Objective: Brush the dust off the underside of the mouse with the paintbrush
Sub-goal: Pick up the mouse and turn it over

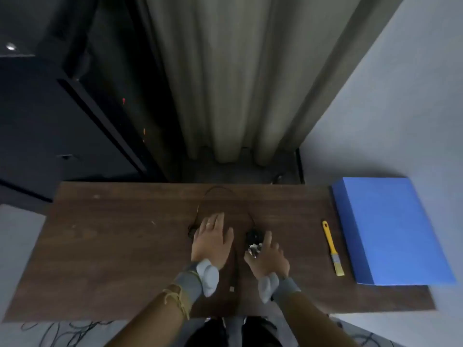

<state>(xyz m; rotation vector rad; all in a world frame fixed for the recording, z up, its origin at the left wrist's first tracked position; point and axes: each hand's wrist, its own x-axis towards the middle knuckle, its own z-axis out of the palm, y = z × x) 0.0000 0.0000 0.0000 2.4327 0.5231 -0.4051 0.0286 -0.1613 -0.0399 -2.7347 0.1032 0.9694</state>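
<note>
Mouse [253, 237] — small and black — sits on the brown wooden table [112, 246] near its middle, just ahead of your right hand [268, 256], with its dark cable [215, 194] looping toward the far edge. Your right hand is open, fingers loosely curled, and something pale lies between its fingertips and the mouse; the blur hides what it is. Your left hand [213, 239] rests flat and open on the table just left of the mouse, palm down, gripping nothing. To the right, well apart from both hands, your yellow-handled paintbrush [332, 249] lies untouched — bristles toward you — just beside a blue box [390, 229] at the table's right end.
</note>
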